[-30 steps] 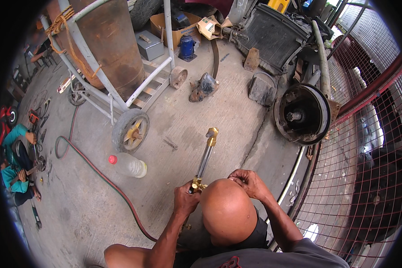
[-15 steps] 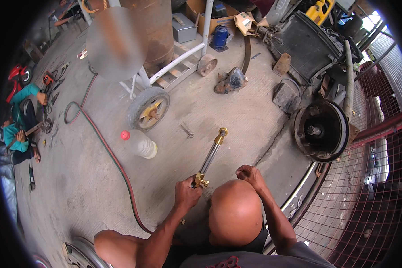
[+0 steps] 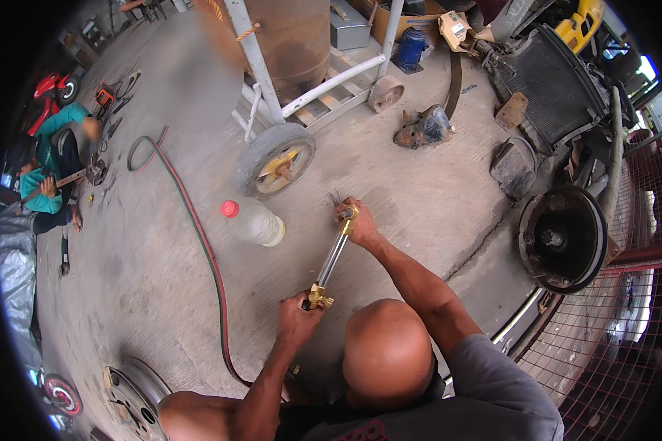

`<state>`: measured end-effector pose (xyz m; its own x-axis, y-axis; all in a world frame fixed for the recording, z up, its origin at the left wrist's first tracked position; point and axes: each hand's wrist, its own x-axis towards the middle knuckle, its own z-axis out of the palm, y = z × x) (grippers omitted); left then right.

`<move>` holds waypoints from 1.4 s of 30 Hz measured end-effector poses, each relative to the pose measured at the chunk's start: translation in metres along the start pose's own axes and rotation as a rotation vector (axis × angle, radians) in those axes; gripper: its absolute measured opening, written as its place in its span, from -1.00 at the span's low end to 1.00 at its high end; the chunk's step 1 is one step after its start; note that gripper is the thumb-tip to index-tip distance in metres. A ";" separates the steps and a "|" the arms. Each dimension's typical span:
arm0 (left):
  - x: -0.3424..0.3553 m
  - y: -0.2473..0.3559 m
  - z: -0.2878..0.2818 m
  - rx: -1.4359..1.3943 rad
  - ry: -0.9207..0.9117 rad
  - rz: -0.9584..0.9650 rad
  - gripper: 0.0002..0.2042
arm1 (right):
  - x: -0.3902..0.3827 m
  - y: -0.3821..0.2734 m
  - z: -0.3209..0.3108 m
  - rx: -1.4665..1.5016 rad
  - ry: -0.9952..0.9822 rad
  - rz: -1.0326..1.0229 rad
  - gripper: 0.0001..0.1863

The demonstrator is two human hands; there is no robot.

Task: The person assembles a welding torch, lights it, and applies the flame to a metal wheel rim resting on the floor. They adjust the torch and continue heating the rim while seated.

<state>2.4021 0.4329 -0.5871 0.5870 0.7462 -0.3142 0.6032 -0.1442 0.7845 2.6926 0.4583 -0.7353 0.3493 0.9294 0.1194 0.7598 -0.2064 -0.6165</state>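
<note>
1. My left hand [image 3: 296,317] fingers stay clamped on the cutting torch [image 3: 331,257] at its brass valve end.
2. My right hand [image 3: 357,224] has moved out, now gripping the torch tip, fingers closed.
3. Plastic bottle [image 3: 254,220] lies left of my right fingers, hose [image 3: 198,242] beyond it.

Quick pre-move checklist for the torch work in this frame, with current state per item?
1. Left hand grips the brass valve end of the cutting torch: ok.
2. Right hand on the torch's head end: ok.
3. Flame at the tip: cannot tell, hand covers it.
4. Red and green hose lies on the concrete without visible kinks: ok.
5. Plastic bottle lies close beside the torch head: not ok.
6. Gloves on either hand: not ok, both bare.
</note>
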 end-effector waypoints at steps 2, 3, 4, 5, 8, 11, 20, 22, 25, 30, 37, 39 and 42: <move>-0.003 0.002 -0.005 -0.010 0.002 -0.014 -0.76 | 0.005 -0.011 0.011 -0.077 -0.072 0.049 -0.68; -0.001 0.000 -0.005 0.016 -0.001 -0.009 -0.76 | 0.010 -0.009 0.012 -0.106 -0.044 0.049 -0.67; 0.001 -0.004 -0.003 0.043 -0.006 -0.002 -0.75 | 0.015 -0.006 0.013 -0.143 -0.048 0.023 -0.66; 0.003 -0.003 -0.004 0.068 -0.009 -0.001 -0.75 | 0.018 -0.005 0.014 -0.178 -0.057 -0.006 -0.65; 0.002 0.002 -0.008 0.000 -0.003 -0.066 -0.74 | 0.022 -0.008 0.023 -0.260 -0.083 -0.057 -0.70; 0.001 -0.009 -0.011 0.004 -0.001 -0.079 -0.75 | 0.023 -0.014 0.043 -0.343 -0.158 -0.078 -0.80; 0.016 0.005 -0.005 -0.071 -0.028 -0.031 -0.80 | 0.001 0.026 0.076 -0.430 -0.106 -0.124 -0.76; 0.010 -0.002 -0.006 -0.088 0.000 -0.054 -0.78 | -0.005 0.008 0.070 -0.362 -0.169 -0.153 -0.79; 0.014 0.006 -0.002 -0.058 -0.033 -0.057 -0.77 | -0.015 0.020 0.047 -0.312 -0.146 -0.218 -0.81; 0.012 0.011 0.000 -0.008 -0.034 -0.021 -0.77 | -0.033 0.017 0.025 -0.262 -0.204 -0.236 -0.81; 0.007 0.030 0.000 -0.003 -0.057 0.003 -0.78 | -0.043 0.022 0.026 -0.423 -0.214 -0.246 -0.75; 0.005 0.033 -0.001 -0.003 -0.062 -0.005 -0.77 | -0.044 0.025 0.032 -0.461 -0.205 -0.276 -0.74; 0.002 0.032 -0.002 0.028 -0.043 0.004 -0.76 | -0.046 0.029 0.041 -0.439 -0.213 -0.280 -0.75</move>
<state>2.4218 0.4313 -0.5612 0.6118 0.7168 -0.3345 0.6155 -0.1657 0.7705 2.6762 0.4224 -0.7906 0.0174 0.9989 0.0443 0.9804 -0.0084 -0.1967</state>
